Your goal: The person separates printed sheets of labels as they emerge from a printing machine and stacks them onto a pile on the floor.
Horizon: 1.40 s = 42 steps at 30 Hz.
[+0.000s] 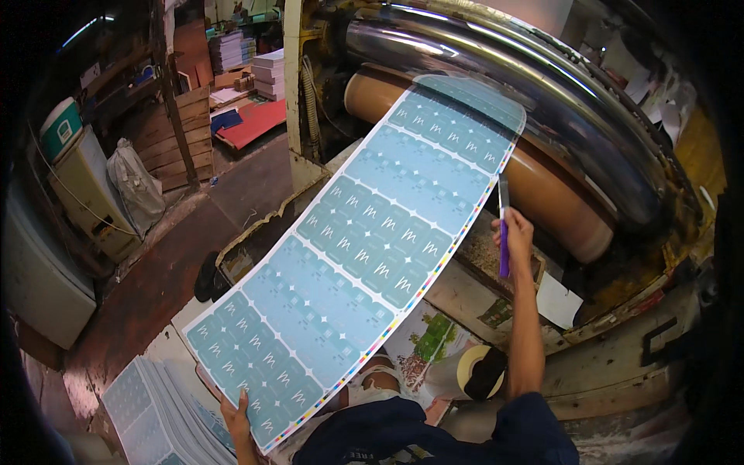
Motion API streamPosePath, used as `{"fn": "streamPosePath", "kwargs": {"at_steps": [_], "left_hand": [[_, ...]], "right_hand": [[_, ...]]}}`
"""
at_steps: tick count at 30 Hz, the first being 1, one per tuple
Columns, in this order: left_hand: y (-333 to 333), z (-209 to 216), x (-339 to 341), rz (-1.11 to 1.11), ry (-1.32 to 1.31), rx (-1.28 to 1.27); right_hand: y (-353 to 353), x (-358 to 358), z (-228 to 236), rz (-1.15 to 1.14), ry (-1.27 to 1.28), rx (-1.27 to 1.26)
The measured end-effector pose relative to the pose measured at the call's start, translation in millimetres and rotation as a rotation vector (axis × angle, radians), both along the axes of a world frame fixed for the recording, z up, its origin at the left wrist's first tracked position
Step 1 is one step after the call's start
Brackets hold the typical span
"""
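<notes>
A long printed sheet (325, 267) in pale blue and teal, with a colour strip along its right edge, stretches from the rollers down toward me. My left hand (236, 412) grips its near edge, thumb on top and the other fingers out of sight beneath. The far end lies against a brown roller (566, 198), below a large shiny metal roller (511, 81). In my right hand (518, 239) is a knife (504, 244) with a purple handle, its blade pointing up beside the sheet's right edge, near the brown roller.
A stack of similar printed sheets (167, 411) sits at the lower left. A roll of film (465, 380) lies close to my body on the right. At the far left stand a water cooler jug (62, 128) and a grey sack (133, 182). Paper piles (269, 74) fill the background.
</notes>
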State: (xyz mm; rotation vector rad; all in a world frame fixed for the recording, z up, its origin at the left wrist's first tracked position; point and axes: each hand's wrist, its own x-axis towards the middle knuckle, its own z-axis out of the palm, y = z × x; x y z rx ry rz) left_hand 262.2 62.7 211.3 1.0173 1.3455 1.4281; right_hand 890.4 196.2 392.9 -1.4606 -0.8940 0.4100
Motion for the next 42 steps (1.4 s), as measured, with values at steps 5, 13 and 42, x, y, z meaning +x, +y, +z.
{"fn": "streamPosePath", "kwargs": {"at_steps": [5,13,42], "left_hand": [[-9,-28,-59,-0.083,0.016,-0.065],[-67,-32,-136,0.003,0.019,-0.124],[-87,-113,-201,0.269,0.069,-0.310]], "right_hand": [[36,17,-36,-0.013,0.047,0.003],[9,-95,-122,0.030,0.040,-0.032],[-2,-61,-14,0.221,-0.903,-0.110]]}}
